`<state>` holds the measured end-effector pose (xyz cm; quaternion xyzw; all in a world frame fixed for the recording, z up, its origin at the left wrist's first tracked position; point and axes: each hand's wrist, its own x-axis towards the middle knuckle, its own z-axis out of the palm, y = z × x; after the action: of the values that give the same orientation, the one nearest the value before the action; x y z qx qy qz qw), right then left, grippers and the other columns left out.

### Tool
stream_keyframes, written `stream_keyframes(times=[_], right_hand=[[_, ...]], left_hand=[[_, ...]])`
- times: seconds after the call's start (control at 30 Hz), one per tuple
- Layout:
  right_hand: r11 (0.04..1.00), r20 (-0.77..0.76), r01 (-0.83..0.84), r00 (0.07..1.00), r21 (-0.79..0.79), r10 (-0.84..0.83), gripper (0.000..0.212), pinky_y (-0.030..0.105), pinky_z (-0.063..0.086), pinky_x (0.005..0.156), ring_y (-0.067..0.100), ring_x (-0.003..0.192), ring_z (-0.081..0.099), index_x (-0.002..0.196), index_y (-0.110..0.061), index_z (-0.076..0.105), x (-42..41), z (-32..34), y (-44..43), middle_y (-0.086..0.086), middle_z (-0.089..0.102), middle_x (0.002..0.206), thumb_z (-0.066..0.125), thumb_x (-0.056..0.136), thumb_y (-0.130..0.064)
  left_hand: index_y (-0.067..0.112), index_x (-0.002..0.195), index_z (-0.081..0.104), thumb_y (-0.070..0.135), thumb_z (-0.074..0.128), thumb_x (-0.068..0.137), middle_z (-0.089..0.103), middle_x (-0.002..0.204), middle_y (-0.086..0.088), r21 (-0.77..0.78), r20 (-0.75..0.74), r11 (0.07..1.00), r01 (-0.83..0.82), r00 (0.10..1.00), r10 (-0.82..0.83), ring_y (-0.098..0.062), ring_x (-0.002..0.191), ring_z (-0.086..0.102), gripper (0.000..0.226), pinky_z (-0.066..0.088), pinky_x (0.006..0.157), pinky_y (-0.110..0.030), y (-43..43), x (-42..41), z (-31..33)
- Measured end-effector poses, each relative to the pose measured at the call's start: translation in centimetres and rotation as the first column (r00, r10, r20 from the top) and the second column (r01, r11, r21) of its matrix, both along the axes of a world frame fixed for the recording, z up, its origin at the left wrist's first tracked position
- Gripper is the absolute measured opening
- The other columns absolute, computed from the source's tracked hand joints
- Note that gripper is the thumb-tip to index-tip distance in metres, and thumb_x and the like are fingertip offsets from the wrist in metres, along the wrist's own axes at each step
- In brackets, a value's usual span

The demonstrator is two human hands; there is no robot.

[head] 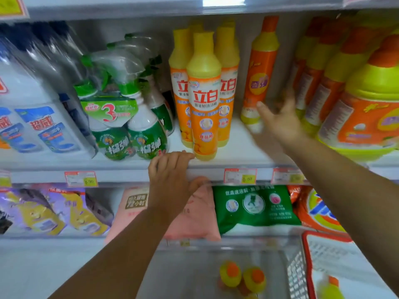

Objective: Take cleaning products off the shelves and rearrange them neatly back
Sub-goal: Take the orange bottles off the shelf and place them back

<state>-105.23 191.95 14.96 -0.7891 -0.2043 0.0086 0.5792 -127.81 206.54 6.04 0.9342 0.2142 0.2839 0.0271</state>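
Observation:
A tall orange bottle with a yellow shoulder and orange cap [260, 78] stands alone on the white shelf [237, 152]. My right hand [280, 119] is blurred just right of its base, fingers spread, holding nothing. Left of it stand three yellow-capped orange bottles [204, 98] in a tight group. My left hand [170, 180] rests on the shelf's front edge, fingers curled over the rail beside the front bottle's base. More orange-and-yellow bottles [319, 78] crowd the right side.
Green spray bottles in plastic wrap [127, 117] and white-blue bottles [41, 126] fill the shelf's left. Below lie pink [194, 216], green [252, 206] and orange [317, 212] bags. A red basket [306, 266] at the bottom right and two orange-capped yellow bottles [241, 276] sit below.

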Motion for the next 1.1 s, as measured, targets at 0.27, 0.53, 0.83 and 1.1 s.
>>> stream_keyframes(times=[0.27, 0.53, 0.83, 1.1], right_hand=[[0.995, -0.028, 0.015, 1.0, 0.098, -0.012, 0.02, 0.018, 0.048, 0.078, 0.015, 0.089, 0.064, 0.114, -0.027, 0.055, -13.0, -5.2, -14.0, 0.001, 0.064, 0.093, 0.058, 0.095, -0.029], [0.979, -0.56, -0.096, 0.829, -0.177, -0.02, 0.045, 0.023, 0.05, 0.078, 0.017, 0.09, 0.058, 0.128, -0.025, 0.049, -25.3, -20.2, -21.0, 0.005, 0.057, 0.112, 0.068, 0.088, -0.021], [0.908, -0.56, -0.209, 0.828, -0.364, -0.034, 0.056, 0.02, 0.049, 0.07, 0.005, 0.084, 0.064, 0.099, -0.029, 0.061, -27.1, -28.0, -19.0, -0.01, 0.066, 0.092, 0.089, 0.056, -0.007], [0.909, -0.55, -0.115, 0.824, -0.399, -0.137, 0.039, 0.023, 0.043, 0.06, 0.014, 0.081, 0.063, 0.095, -0.026, 0.055, -27.1, -30.4, -18.1, -0.007, 0.066, 0.091, 0.083, 0.068, -0.025]], left_hand=[[0.007, 0.141, 0.045, 0.021, 0.066, 0.087, 0.044, 0.148, -0.017, -0.207, 0.131, 0.978, 0.035, 0.991, -0.007, -0.035, 0.14, 0.034, 0.06, 0.022, 0.119, -0.042, -6.8, -4.7, 0.3], [0.019, 0.154, 0.023, 0.025, 0.068, 0.089, 0.029, 0.157, -0.004, -0.762, -0.27, 0.64, -0.097, 0.947, -0.177, -0.021, 0.144, 0.03, 0.08, 0.024, 0.114, -0.027, -18.2, -12.9, -13.5], [0.026, 0.146, 0.037, 0.011, 0.082, 0.075, 0.046, 0.145, 0.005, -0.878, -0.221, 0.474, -0.064, 0.933, -0.283, -0.023, 0.133, 0.045, 0.085, 0.035, 0.103, -0.023, -16.0, -7.2, -16.3], [0.026, 0.113, 0.06, 0.033, 0.084, 0.068, 0.069, 0.109, 0.002, -0.798, -0.397, 0.566, -0.21, 0.889, -0.23, -0.024, 0.102, 0.063, 0.052, 0.046, 0.078, -0.028, -15.5, -5.5, -17.5]])
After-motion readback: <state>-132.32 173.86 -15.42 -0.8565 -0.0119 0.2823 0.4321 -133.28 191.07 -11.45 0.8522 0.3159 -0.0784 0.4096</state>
